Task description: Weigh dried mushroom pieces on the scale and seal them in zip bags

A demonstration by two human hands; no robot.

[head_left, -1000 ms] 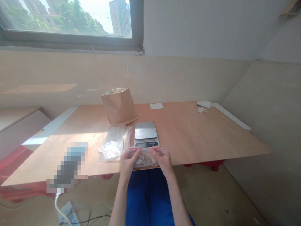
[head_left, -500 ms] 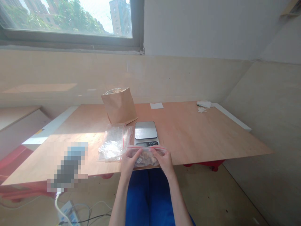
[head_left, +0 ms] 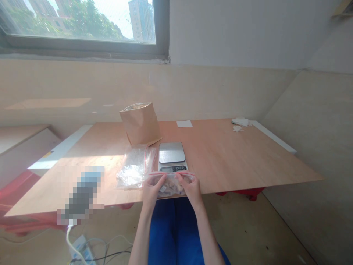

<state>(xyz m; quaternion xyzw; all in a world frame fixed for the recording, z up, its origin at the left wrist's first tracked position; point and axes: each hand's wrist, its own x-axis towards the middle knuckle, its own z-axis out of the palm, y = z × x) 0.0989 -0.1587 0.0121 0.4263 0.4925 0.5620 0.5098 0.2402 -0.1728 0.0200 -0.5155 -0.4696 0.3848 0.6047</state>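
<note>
A clear zip bag (head_left: 171,188) with a red seal line lies at the table's front edge, small pale pieces inside it. My left hand (head_left: 152,185) pinches its top edge on the left, and my right hand (head_left: 191,184) pinches the same edge on the right, thumbs close to each other. Just beyond the bag stands a kitchen scale (head_left: 172,153) with a bare metal plate; the bag's top partly overlaps its display panel. To the left of my left hand lies a stack of clear zip bags (head_left: 132,167).
A brown paper pouch (head_left: 141,123) stands with its top open behind the clear bags. A blurred-out object with a white cable (head_left: 68,239) is at the table's left front. White card (head_left: 184,124) and crumpled white material (head_left: 240,122) lie at the back.
The hands and bag stay almost in the same place; the thumbs keep their pinch at the seal. The whole view has shifted very slightly.
</note>
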